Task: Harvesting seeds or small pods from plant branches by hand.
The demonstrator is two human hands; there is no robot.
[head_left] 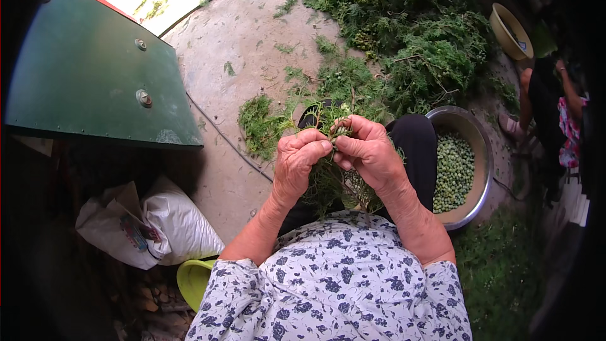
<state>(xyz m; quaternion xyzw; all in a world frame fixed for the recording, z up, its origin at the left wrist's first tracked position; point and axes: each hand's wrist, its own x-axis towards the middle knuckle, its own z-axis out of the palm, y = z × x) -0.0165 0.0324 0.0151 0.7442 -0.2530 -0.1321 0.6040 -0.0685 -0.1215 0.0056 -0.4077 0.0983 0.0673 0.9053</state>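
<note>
A leafy conifer sprig (319,117), probably arborvitae, is held up over my lap between both hands. My left hand (298,161) pinches its stem between thumb and forefinger. Close beside it, my right hand (374,154) has its thumb and fingers closed at small green cones (342,130) on the sprig; the fingers partly hide them. More of the branch (326,187) hangs below my hands, across my lap. By my right knee stands a wide metal basin (487,151), holding a heap of picked green cones (453,175).
A large pile of cut conifer branches (407,23) lies ahead. A green metal panel (94,76), a cable (227,137), a white sack (182,222) and a lime-green basin (191,284) are at left. At far right a person (570,104) sits near a tan basin (504,33).
</note>
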